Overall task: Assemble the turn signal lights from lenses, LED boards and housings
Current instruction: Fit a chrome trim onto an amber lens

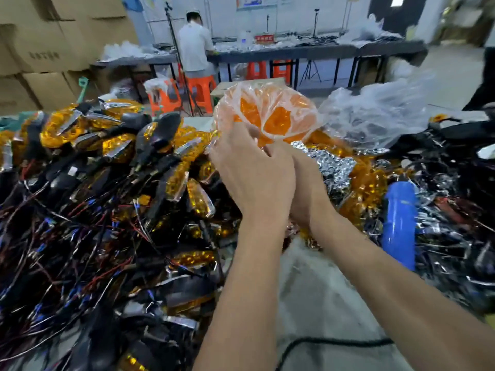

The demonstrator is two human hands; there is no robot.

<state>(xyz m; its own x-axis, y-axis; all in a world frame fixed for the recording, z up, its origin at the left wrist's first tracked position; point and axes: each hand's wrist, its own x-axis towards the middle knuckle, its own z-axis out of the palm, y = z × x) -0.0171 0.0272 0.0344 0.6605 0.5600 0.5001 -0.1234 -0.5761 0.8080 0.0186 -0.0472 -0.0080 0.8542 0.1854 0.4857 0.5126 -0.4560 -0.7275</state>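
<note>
On the left, pile: assembled turn signal lights (pixel 112 162) with amber lenses, black housings and tangled wires are heaped over the bench.
Right-side heap: chrome reflectors (pixel 332 164) and loose amber lenses (pixel 369 183) are spread beside a blue cylinder (pixel 399 226).
Bag: a clear plastic bag of orange lenses (pixel 267 113) is held up above the bench centre.
Left hand (pixel 251 178): clenched on the bag's underside.
Right hand (pixel 305 188): mostly hidden behind the left; its grasp cannot be told.

A bag of lenses (pixel 267 113) was held above the table (pixel 316 290), between assembled lights (pixel 107 183) at left and loose parts (pixel 442 210) at right.
</note>
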